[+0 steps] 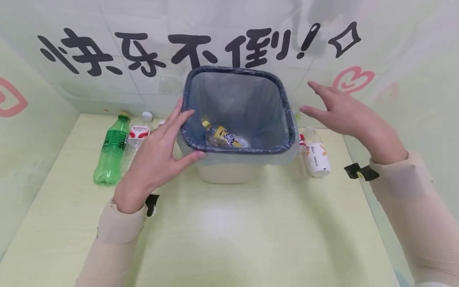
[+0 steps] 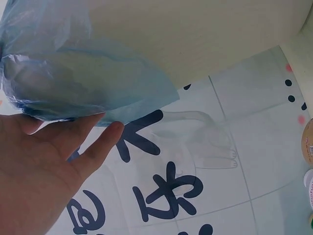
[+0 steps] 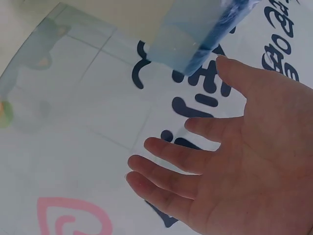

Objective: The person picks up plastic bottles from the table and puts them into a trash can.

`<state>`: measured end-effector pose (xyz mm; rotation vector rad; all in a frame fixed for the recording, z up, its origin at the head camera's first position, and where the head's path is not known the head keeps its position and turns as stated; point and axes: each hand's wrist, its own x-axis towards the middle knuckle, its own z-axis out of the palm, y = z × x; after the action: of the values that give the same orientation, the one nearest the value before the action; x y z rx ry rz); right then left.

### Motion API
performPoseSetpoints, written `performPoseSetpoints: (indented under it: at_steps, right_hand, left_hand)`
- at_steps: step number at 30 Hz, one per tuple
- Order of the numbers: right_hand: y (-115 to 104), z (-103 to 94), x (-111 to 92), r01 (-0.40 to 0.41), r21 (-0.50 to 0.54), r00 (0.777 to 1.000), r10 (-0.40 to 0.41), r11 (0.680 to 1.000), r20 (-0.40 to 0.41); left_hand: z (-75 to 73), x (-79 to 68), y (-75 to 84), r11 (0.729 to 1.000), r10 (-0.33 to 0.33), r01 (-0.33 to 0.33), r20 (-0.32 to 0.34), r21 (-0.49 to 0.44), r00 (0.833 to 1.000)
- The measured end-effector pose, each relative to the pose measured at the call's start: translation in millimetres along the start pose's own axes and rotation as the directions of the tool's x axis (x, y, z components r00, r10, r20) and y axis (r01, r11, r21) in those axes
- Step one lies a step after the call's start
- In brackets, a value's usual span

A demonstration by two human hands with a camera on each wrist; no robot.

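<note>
Waste bin: a cream bin [image 1: 227, 173] stands upright on the desk [image 1: 215, 239] by the middle of its back edge, its mouth facing up toward the head camera.
Liner: a translucent blue plastic bag [image 1: 247, 150] lines the bin, folded over the rim all round and hanging loose down the outside.
Inside the bin: a clear drink bottle with a yellow cap and yellow label [image 1: 224, 136] lies tilted at the bottom, cap to the left.
Left hand: the left hand [image 1: 152, 159] touches the bagged rim at its left front corner, fingers extended and thumb spread apart, not curled round anything.
Right hand: the right hand [image 1: 346, 109] is held up with fingers relaxed and spread, just off the bin's right side, holding nothing.
Back left corner of desk: a green bottle [image 1: 111, 153] and, beside it, a clear bottle with a red-and-white label [image 1: 139, 133]; a white cap shows behind the left hand.
Toward the back right corner: a white-labelled bottle [image 1: 317, 157] beside a red-labelled clear bottle [image 1: 300, 159], partly hidden by the bag.
Wall: large black Chinese lettering [image 1: 89, 57] runs above the desk's back edge.
</note>
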<state>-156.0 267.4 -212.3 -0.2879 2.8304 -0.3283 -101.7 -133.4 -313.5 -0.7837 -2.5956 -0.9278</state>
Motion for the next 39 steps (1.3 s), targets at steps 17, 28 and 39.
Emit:
performPoseSetpoints:
  at_steps: [17,28,39]
  right_hand:
    - [25,11.1,4,-0.091,0.002,0.994,0.090,0.996,0.060]
    - [37,30.3,6,-0.124,-0.001,0.989,0.124,0.992,0.080]
    - [48,40.4,15,-0.137,-0.007,0.984,0.137,0.991,0.112]
  left_hand:
    - [-2.0,11.2,8.9,0.997,0.081,-0.082,-0.080,-0.014,0.993]
    - [3.7,31.8,12.4,0.994,0.104,-0.105,0.016,0.036,0.994]
    - [2.4,32.3,11.4,0.995,0.092,-0.093,0.034,0.025,0.995]
